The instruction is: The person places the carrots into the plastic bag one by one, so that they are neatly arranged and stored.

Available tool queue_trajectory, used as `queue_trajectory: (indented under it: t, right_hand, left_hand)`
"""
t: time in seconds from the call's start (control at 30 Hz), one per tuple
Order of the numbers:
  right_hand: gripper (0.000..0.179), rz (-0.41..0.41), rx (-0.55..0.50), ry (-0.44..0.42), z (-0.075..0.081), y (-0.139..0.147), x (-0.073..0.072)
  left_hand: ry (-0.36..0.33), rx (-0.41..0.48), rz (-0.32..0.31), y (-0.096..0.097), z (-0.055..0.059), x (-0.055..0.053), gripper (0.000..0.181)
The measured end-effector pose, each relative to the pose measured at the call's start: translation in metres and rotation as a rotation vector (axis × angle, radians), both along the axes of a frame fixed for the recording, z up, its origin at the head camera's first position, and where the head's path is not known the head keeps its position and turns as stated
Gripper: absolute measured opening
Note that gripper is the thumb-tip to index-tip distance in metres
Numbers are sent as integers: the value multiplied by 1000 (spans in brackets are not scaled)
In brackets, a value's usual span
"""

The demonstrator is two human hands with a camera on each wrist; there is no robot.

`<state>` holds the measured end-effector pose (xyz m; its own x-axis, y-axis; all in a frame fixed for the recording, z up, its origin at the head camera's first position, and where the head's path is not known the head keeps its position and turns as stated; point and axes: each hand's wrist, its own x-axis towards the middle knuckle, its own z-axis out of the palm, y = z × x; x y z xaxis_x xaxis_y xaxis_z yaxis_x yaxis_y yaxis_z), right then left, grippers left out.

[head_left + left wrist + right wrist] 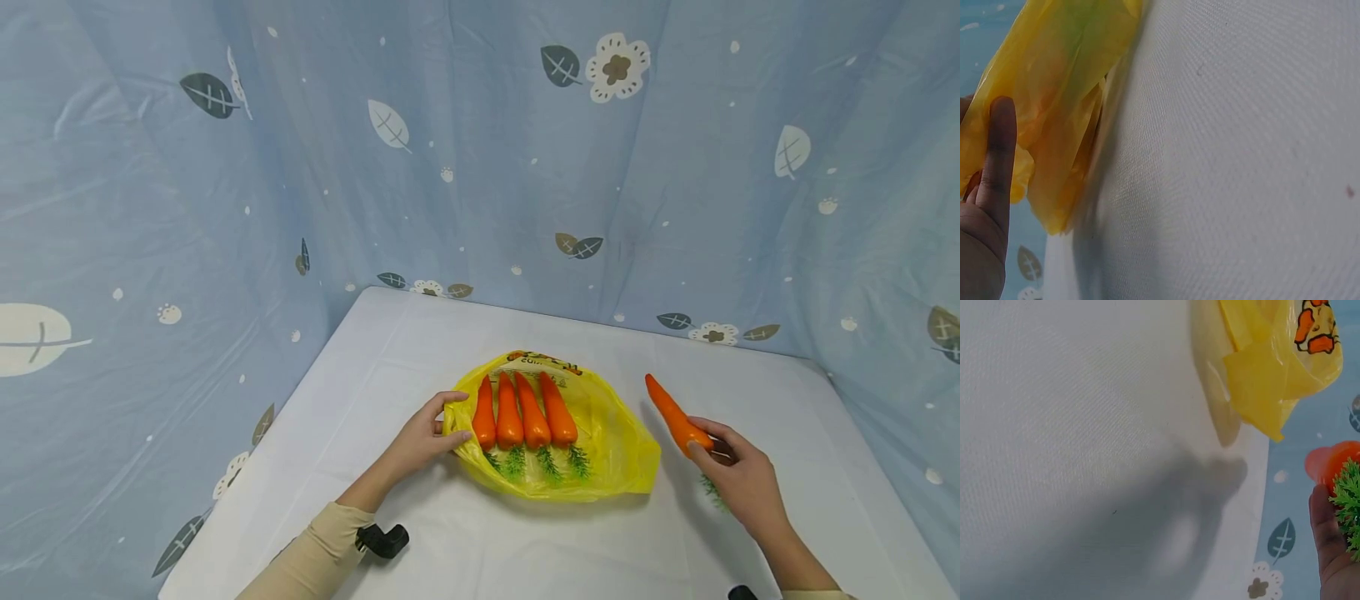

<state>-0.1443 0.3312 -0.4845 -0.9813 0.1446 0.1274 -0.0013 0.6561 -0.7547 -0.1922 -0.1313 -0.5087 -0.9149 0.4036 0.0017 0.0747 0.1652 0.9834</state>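
Observation:
In the head view a yellow plastic bag (pixel 615 442) lies open on the table, with several orange carrots (pixel 534 421) side by side in it, green tops toward me. My left hand (pixel 431 433) pinches the bag's left edge between thumb and fingers; in the left wrist view the thumb (pixel 1001 144) presses on the yellow film. To the right of the bag, my right hand (pixel 742 479) holds another carrot (pixel 667 408) above the table, its tip pointing away and to the left. Its green top (pixel 1350 503) shows by the fingers in the right wrist view.
A white cloth covers the table (pixel 420 333). Blue curtains (pixel 480 200) printed with leaves and flowers hang behind it and at both sides. A black wrist camera (pixel 384 542) sits on the left sleeve.

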Motion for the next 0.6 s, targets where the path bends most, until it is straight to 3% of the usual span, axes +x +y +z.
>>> queue_trajectory:
  t: [0.6]
  right_hand:
    - [40,83,-25,41,15,-11,5]
  left_hand:
    - [16,4,-6,-2,-2,0,63]
